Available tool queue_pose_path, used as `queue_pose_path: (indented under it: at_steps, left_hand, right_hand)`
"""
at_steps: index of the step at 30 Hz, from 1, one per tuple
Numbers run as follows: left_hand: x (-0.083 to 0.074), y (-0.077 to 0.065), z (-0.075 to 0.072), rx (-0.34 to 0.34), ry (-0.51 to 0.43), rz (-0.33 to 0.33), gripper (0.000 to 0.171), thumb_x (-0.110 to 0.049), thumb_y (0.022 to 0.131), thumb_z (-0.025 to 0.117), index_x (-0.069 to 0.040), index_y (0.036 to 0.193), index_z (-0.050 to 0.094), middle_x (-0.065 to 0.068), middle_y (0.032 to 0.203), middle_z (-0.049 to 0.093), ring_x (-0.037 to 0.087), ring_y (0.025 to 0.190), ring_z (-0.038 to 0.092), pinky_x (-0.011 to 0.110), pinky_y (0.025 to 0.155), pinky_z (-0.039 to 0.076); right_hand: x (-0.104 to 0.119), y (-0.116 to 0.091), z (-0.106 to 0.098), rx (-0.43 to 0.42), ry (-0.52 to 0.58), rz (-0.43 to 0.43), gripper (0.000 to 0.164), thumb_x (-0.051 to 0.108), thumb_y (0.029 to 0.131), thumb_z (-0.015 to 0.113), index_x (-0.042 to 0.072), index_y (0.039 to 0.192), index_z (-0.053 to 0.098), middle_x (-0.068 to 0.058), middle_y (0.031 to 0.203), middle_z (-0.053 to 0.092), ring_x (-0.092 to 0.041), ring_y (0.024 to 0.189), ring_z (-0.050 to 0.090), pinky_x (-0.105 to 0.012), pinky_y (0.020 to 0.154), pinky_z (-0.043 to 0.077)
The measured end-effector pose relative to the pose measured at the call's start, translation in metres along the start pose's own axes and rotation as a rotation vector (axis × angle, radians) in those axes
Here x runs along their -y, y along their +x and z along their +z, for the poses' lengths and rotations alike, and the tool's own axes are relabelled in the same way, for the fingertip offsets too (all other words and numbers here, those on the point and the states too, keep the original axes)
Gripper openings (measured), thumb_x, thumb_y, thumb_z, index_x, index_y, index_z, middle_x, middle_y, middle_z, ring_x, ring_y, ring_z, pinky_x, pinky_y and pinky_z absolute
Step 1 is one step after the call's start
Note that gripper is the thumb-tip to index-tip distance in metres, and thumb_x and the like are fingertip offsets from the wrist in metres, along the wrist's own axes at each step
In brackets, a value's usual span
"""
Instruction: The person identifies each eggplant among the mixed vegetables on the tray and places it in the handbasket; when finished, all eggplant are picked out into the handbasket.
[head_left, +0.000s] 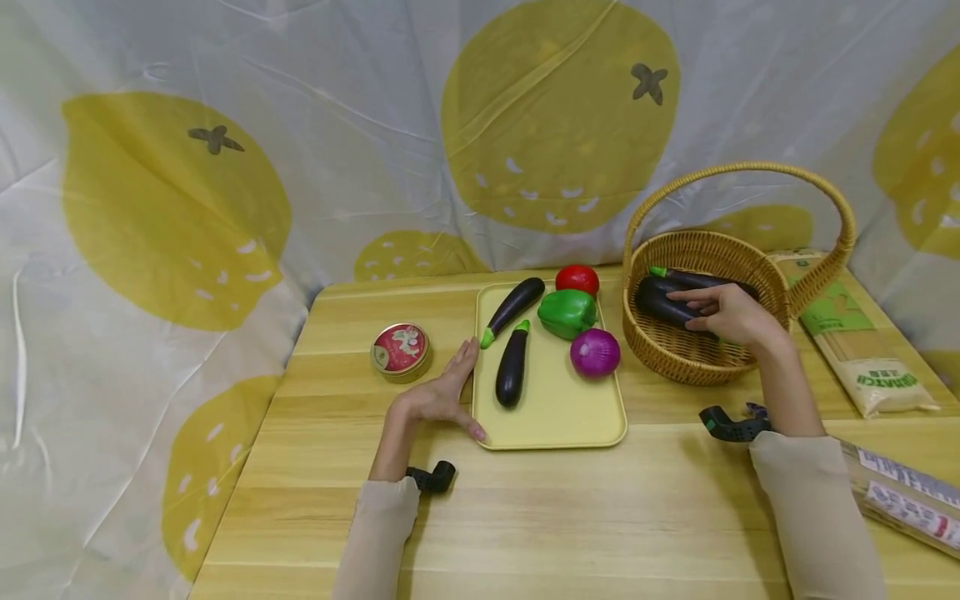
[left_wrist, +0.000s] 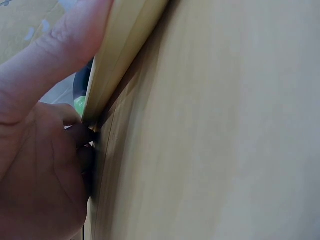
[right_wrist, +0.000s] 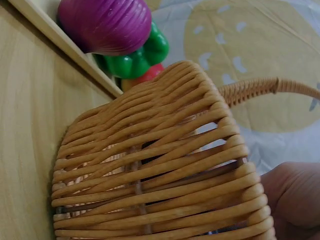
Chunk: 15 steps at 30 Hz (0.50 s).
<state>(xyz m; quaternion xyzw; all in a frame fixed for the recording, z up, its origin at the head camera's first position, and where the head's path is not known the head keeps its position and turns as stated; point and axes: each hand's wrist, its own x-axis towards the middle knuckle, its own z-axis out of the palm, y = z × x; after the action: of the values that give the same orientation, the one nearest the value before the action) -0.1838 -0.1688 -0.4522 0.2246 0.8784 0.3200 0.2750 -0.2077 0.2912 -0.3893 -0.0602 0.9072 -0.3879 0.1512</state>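
Observation:
My left hand (head_left: 442,396) rests against the left side of the yellow tray (head_left: 555,425), thumb and fingers spread along its edge; the left wrist view shows the thumb over the rim. On the tray lie two eggplants, one (head_left: 513,367) near the middle and one (head_left: 516,308) at the upper left. A green bell pepper (head_left: 567,313), a red tomato (head_left: 577,281) and a purple onion (head_left: 596,352) sit along its right side. Inside the wicker basket (head_left: 675,367), my right hand (head_left: 731,315) grips a dark eggplant (head_left: 660,298). Another eggplant (head_left: 708,282) lies behind it.
A round red tin (head_left: 401,352) stands left of the tray. The basket's tall handle (head_left: 742,167) arches over its opening. To the right lie a green-and-white package (head_left: 862,342) and a long clear-wrapped pack (head_left: 907,496). A lemon-print curtain (head_left: 337,125) hangs behind the table.

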Motion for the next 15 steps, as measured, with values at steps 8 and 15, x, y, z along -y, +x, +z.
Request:
queue_pose_path:
  at_steps: [8,15]
  left_hand:
    - [0.0008,-0.0021,0.0010,0.004,0.004,-0.006,0.152,-0.044,0.054,0.092,-0.019,0.152,-0.021,0.001,0.160,-0.025,0.019,0.149,-0.019,0.048,0.123,0.004]
    - [-0.0023,-0.0015,-0.0003,-0.009,-0.006,-0.004,0.150,-0.041,0.055,0.093,-0.018,0.153,-0.019,0.001,0.161,-0.024,0.019,0.149,-0.019,0.047,0.123,0.003]
  right_hand:
    - [-0.0055,0.0058,0.0066,-0.024,-0.030,0.048,0.054,0.000,0.090,0.060,0.010,0.141,0.050,-0.033,0.134,0.046,-0.044,0.117,0.051,-0.028,0.064,0.044]
    - [-0.0071,0.0067,0.0062,-0.105,-0.093,0.058,0.050,0.005,0.088,0.065,0.008,0.137,0.054,-0.034,0.131,0.052,-0.047,0.116,0.052,-0.053,0.089,0.050]
